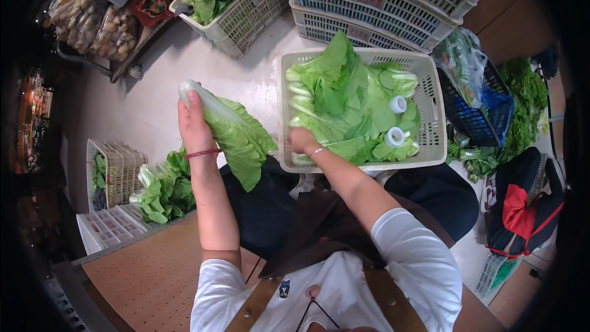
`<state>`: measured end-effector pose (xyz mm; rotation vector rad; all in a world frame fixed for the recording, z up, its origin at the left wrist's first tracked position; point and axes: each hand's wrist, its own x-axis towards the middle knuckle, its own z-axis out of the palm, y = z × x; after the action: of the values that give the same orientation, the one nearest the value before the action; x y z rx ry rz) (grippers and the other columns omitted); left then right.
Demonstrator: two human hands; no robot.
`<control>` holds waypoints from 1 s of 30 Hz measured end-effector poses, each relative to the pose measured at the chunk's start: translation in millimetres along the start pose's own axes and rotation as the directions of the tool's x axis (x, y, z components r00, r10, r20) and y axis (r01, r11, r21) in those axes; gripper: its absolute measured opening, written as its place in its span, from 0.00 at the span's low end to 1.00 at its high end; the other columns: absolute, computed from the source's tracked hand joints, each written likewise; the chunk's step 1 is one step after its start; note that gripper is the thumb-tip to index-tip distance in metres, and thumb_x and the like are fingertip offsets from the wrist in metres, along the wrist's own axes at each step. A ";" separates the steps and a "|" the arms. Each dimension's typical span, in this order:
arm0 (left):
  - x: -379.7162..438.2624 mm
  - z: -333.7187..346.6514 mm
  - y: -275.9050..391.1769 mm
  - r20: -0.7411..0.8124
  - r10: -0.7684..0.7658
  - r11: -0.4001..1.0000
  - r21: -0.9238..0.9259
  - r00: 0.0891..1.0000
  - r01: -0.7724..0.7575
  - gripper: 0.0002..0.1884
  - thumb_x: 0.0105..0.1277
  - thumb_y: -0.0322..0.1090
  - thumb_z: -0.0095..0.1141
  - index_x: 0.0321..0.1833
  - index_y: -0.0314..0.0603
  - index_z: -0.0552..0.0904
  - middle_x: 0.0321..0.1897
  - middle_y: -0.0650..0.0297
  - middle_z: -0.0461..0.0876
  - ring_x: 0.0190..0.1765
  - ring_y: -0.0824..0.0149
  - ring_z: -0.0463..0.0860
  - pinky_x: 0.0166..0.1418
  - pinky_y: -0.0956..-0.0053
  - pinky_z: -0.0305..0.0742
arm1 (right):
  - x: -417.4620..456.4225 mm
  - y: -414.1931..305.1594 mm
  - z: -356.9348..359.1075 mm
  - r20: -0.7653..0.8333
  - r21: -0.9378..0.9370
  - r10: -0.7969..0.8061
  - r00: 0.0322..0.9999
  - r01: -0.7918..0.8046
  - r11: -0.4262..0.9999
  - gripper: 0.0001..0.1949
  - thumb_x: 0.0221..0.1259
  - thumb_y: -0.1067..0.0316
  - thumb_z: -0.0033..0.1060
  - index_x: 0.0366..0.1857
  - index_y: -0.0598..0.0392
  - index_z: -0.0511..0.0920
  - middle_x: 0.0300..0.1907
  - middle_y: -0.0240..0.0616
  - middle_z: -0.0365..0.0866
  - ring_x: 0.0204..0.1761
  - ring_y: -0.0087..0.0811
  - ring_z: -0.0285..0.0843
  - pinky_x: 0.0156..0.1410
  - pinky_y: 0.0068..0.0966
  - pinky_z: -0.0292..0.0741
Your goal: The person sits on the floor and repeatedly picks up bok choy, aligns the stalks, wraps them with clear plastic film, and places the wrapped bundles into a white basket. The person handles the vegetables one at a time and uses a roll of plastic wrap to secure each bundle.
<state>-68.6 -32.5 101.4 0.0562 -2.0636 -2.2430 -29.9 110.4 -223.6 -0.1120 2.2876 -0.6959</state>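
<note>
My left hand (192,113) grips a head of leafy green cabbage (233,129) by its white stem end. Its leaves hang down to the right, over my knee. My right hand (302,140) reaches into the near left corner of a white plastic crate (438,115), its fingers curled against the cabbages there. Whether it holds one is hidden. Several more leafy cabbages (339,97) fill this crate, white stems mostly toward its two short sides. On top of their leaves, at the right, lie two white tape rolls, a farther roll (398,104) and a nearer roll (394,137).
Stacked white crates (368,2) stand behind. A crate of greens (244,23) is at the back left, beside a cart with bagged produce (115,32). Loose cabbages (166,191) lie at my left. A dark blue basket (488,110) and a seated person's legs (516,203) are at right.
</note>
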 end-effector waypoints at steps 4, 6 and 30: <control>-0.2 0.8 -17.9 -0.065 -0.050 0.999 -0.019 0.997 0.048 0.24 0.71 0.51 0.47 0.56 0.35 0.73 0.39 0.63 0.76 0.42 0.71 0.76 0.49 0.74 0.73 | -37.4 -5.2 5.7 -0.447 -0.286 -0.029 0.894 -0.112 0.952 0.22 0.55 0.62 0.53 0.57 0.44 0.74 0.67 0.44 0.63 0.73 0.48 0.47 0.68 0.63 0.45; -4.2 9.4 -19.3 -0.026 -0.015 1.000 0.003 1.000 0.015 0.24 0.71 0.51 0.47 0.56 0.35 0.72 0.40 0.63 0.76 0.42 0.71 0.76 0.49 0.75 0.73 | -37.3 -4.7 9.1 -0.502 -0.369 -0.057 0.863 -0.154 0.916 0.20 0.60 0.60 0.46 0.58 0.44 0.74 0.67 0.45 0.62 0.74 0.46 0.43 0.71 0.62 0.41; -36.0 78.0 -104.5 0.317 0.155 0.979 -0.173 0.936 -0.104 0.41 0.65 0.65 0.45 0.68 0.39 0.52 0.62 0.57 0.63 0.62 0.65 0.66 0.64 0.70 0.64 | -203.1 -104.4 -178.2 -0.964 0.116 -0.139 0.228 0.826 0.551 0.22 0.62 0.58 0.60 0.57 0.58 0.74 0.53 0.46 0.77 0.59 0.37 0.71 0.64 0.29 0.66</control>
<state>-44.4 56.7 2.7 -0.4858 -1.9552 -2.4552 -14.4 157.7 61.8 -0.2775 2.7762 -2.4460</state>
